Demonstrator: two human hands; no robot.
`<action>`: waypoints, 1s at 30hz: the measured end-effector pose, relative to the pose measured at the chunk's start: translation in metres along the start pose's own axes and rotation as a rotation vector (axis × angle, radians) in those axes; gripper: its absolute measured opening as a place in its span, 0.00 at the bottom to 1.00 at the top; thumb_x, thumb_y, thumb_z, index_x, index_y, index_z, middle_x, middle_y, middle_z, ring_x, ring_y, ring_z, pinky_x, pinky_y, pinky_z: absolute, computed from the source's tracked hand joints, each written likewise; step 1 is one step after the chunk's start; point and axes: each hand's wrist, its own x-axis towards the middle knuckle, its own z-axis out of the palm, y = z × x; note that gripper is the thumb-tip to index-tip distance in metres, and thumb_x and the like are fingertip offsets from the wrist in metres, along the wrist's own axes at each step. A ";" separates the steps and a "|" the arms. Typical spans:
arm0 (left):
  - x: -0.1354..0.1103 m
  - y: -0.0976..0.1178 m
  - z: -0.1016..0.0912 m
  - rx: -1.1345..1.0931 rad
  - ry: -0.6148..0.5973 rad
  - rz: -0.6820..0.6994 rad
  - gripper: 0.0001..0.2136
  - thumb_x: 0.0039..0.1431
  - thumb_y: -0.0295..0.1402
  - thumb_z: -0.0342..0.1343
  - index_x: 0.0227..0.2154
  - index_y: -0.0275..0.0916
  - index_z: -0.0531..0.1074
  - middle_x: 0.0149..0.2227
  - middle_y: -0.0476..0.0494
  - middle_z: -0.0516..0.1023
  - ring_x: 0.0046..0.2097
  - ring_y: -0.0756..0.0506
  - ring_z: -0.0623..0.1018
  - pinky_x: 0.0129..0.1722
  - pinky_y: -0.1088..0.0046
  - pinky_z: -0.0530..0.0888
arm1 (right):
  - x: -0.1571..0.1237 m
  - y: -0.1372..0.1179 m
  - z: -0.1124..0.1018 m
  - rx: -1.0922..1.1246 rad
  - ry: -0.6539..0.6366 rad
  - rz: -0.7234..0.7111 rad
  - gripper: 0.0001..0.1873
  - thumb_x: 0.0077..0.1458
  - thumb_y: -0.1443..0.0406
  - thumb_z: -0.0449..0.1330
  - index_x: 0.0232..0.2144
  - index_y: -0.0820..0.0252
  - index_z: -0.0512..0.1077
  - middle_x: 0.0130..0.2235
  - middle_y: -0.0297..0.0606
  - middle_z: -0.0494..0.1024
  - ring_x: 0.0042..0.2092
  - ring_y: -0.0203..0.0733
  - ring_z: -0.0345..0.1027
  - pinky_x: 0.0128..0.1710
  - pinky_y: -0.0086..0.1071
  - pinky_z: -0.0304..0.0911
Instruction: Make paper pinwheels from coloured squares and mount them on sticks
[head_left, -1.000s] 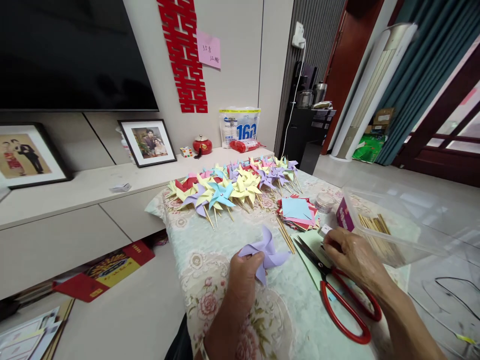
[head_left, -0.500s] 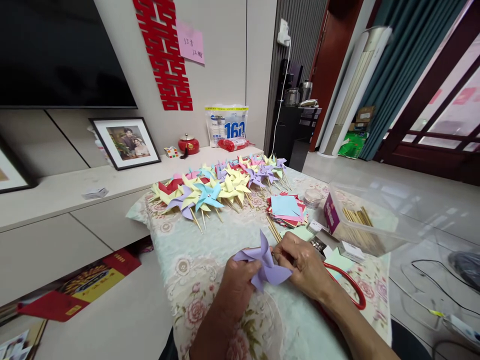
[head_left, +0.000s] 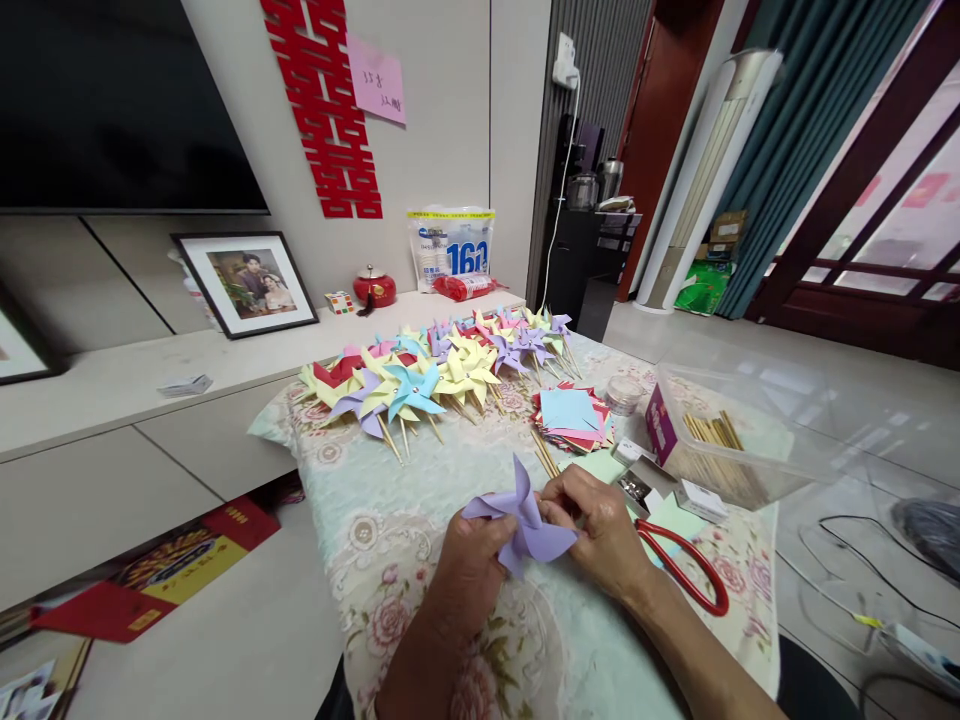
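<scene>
A purple paper pinwheel with folded blades is gripped at its left side by my left hand, thumb on the front. My right hand is closed at the pinwheel's right side, fingertips pinched near its middle; whatever small thing they hold is hidden. Close behind my right hand lie a few wooden sticks and an open small box of metal bits. Red scissors handles rest beside my right forearm, on light green paper.
Finished pinwheels in several colours crowd the table's far side. A stack of coloured paper squares, a round clear container and a clear plastic bin of sticks stand at the right. Flowered cloth covers the table.
My right hand has shifted slightly at the pinwheel's side, and more of the scissors handles shows. The pinwheel stays in my left hand. The view has moved a little.
</scene>
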 end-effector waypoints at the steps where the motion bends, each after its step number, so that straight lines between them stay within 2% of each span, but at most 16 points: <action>1: 0.000 0.001 0.001 0.004 -0.005 0.004 0.13 0.45 0.36 0.68 0.35 0.37 0.81 0.36 0.39 0.84 0.44 0.37 0.81 0.42 0.64 0.77 | 0.000 -0.001 0.001 0.019 0.006 0.009 0.07 0.61 0.69 0.58 0.29 0.59 0.71 0.28 0.35 0.72 0.29 0.37 0.66 0.30 0.30 0.59; 5: 0.000 0.003 0.002 0.004 -0.018 -0.002 0.10 0.45 0.36 0.68 0.31 0.37 0.81 0.34 0.39 0.84 0.43 0.37 0.81 0.43 0.65 0.76 | 0.000 -0.004 0.003 0.103 0.027 0.058 0.08 0.60 0.66 0.61 0.27 0.58 0.71 0.27 0.34 0.72 0.28 0.36 0.65 0.28 0.29 0.59; 8: -0.001 0.003 0.002 -0.022 -0.020 -0.016 0.12 0.46 0.35 0.68 0.35 0.36 0.81 0.35 0.39 0.84 0.43 0.38 0.81 0.43 0.66 0.76 | -0.001 -0.005 0.004 0.134 0.028 0.113 0.09 0.59 0.65 0.62 0.26 0.58 0.70 0.26 0.33 0.71 0.27 0.36 0.64 0.26 0.29 0.57; 12: -0.001 0.003 0.002 -0.031 -0.014 -0.013 0.13 0.46 0.35 0.67 0.36 0.36 0.80 0.35 0.39 0.84 0.41 0.39 0.81 0.41 0.67 0.75 | -0.001 -0.003 0.006 0.206 0.032 0.102 0.11 0.59 0.64 0.61 0.25 0.58 0.68 0.28 0.35 0.73 0.30 0.38 0.66 0.29 0.31 0.59; 15: 0.000 0.002 0.005 -0.023 0.067 0.034 0.13 0.44 0.34 0.68 0.35 0.37 0.80 0.34 0.42 0.83 0.38 0.41 0.80 0.40 0.68 0.75 | 0.000 0.002 0.005 0.321 0.056 0.121 0.09 0.59 0.65 0.61 0.26 0.57 0.69 0.31 0.36 0.74 0.32 0.40 0.68 0.32 0.32 0.62; 19: 0.005 -0.002 0.003 0.032 0.257 0.122 0.09 0.42 0.30 0.67 0.30 0.38 0.79 0.30 0.47 0.82 0.33 0.46 0.77 0.38 0.72 0.73 | 0.001 0.008 -0.004 0.406 0.170 0.119 0.06 0.57 0.66 0.62 0.27 0.56 0.71 0.36 0.39 0.75 0.40 0.44 0.70 0.39 0.35 0.65; 22: 0.009 -0.009 -0.003 0.124 0.322 0.140 0.06 0.41 0.30 0.66 0.26 0.38 0.78 0.26 0.49 0.79 0.30 0.47 0.75 0.34 0.73 0.72 | 0.000 0.004 -0.010 0.365 0.175 0.073 0.05 0.56 0.67 0.63 0.27 0.55 0.73 0.45 0.43 0.75 0.49 0.49 0.69 0.49 0.42 0.64; 25: 0.011 -0.013 -0.008 0.210 0.324 0.151 0.06 0.43 0.32 0.65 0.26 0.37 0.76 0.23 0.51 0.77 0.28 0.48 0.73 0.31 0.74 0.70 | 0.000 -0.009 -0.011 0.240 0.095 0.007 0.05 0.55 0.67 0.63 0.27 0.55 0.74 0.54 0.45 0.73 0.57 0.55 0.64 0.56 0.51 0.58; 30: 0.010 -0.012 -0.009 0.273 0.308 0.154 0.06 0.44 0.32 0.64 0.27 0.36 0.76 0.24 0.50 0.77 0.29 0.47 0.75 0.32 0.73 0.70 | -0.001 -0.022 -0.002 0.054 -0.010 -0.059 0.06 0.55 0.66 0.63 0.26 0.56 0.76 0.64 0.44 0.65 0.65 0.59 0.54 0.61 0.57 0.51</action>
